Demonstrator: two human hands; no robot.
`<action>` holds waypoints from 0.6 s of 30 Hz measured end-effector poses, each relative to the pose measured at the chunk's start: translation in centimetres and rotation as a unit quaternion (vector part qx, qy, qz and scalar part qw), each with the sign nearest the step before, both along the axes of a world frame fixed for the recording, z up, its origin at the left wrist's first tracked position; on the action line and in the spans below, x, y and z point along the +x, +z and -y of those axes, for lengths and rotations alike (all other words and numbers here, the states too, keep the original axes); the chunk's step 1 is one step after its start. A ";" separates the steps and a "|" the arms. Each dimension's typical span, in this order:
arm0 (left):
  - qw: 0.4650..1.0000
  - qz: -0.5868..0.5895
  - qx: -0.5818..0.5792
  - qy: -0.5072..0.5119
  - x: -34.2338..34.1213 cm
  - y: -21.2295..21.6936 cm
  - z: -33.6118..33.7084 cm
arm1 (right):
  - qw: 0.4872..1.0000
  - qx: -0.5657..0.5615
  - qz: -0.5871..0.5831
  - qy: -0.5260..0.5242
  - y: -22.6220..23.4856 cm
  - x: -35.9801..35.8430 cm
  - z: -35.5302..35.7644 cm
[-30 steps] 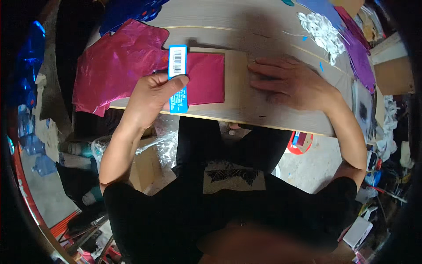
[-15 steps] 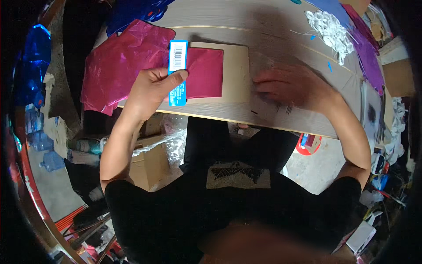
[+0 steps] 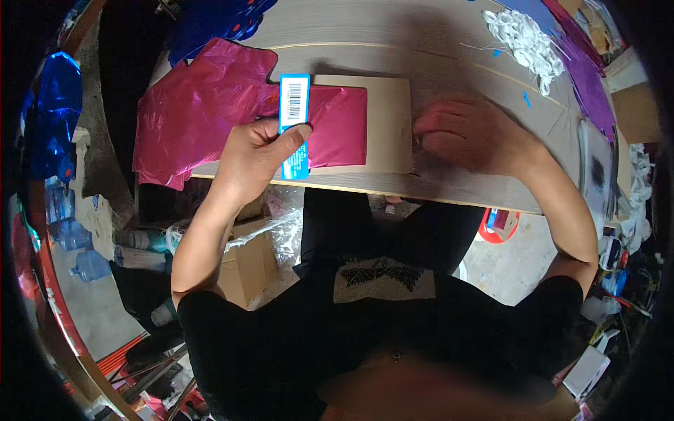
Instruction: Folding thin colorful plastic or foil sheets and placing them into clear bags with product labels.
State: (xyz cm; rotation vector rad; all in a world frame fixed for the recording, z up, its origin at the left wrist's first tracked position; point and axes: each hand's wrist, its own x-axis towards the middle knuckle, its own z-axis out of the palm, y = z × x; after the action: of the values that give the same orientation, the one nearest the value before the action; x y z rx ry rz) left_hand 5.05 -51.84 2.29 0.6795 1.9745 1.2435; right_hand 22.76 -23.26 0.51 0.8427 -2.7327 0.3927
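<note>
My left hand (image 3: pixel 261 156) is closed on a blue-edged label card (image 3: pixel 294 98) with a white barcode panel, thumb on its front. The card stands over the left part of a folded pink foil sheet (image 3: pixel 340 126). That sheet lies on a flat brown cardboard piece (image 3: pixel 388 126), which shows along its top and right sides. More crumpled pink foil (image 3: pixel 189 116) spreads out left of the hand. Just beyond the cardboard's right edge, my right hand (image 3: pixel 470 133) rests low over the table with its fingers curled in shadow; whatever they may hold is hidden.
Looped white cord (image 3: pixel 523 45) is heaped at the far right, beside purple foil (image 3: pixel 586 84). Shiny blue foil (image 3: pixel 217 28) lies at the far left. The wooden table's front edge (image 3: pixel 337 189) runs above my lap. Below on the right stands a red container (image 3: pixel 500 228).
The card, pink foil and cardboard appear shifted slightly right and down with the whole view. My right hand's fingers have gone from blurred and stretched out to curled near the cardboard's edge.
</note>
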 end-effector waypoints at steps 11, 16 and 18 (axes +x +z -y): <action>1.000 -0.027 0.009 -0.001 -0.3 -0.2 -0.1 | 0.995 0.071 0.073 -0.011 2.4 -2.4 0.3; 0.998 -0.020 0.038 0.051 -1.1 -0.3 -0.3 | 0.990 0.132 0.033 0.023 2.9 -2.7 0.2; 0.992 -0.040 0.097 0.065 -0.8 -0.4 -0.6 | 0.991 0.123 0.040 0.038 2.5 -3.0 0.1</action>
State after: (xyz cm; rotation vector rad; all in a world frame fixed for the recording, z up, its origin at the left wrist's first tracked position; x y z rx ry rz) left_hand 4.24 -51.29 1.89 0.7140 2.0059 1.5244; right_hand 19.76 -23.34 2.99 1.0148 -2.8710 0.1059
